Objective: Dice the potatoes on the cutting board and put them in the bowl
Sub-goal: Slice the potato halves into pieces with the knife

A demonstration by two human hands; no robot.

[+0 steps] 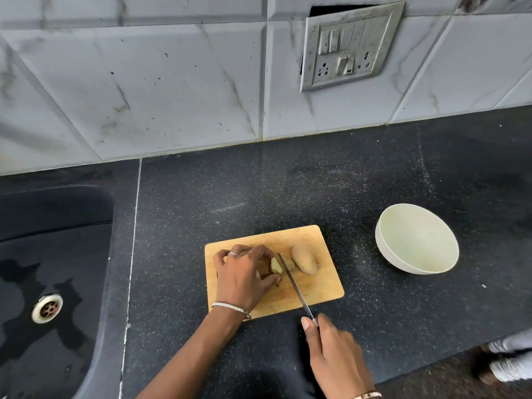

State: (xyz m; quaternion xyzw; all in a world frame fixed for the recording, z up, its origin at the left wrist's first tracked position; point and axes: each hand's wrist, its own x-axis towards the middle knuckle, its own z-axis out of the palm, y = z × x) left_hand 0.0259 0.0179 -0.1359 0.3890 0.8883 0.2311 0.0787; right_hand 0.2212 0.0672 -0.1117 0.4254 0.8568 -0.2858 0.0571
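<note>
Left hand (244, 276) atop cut potato (275, 266)

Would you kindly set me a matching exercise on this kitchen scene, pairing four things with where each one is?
Things:
1. bowl
2. knife
3. whole potato
4. cut potato

Places:
A. held down under the fingers of the left hand
B. lying untouched on the cutting board, right of the blade
C. standing on the counter, right of the board
D. handle gripped in the right hand

Pairs: 1-C, 2-D, 3-B, 4-A.
</note>
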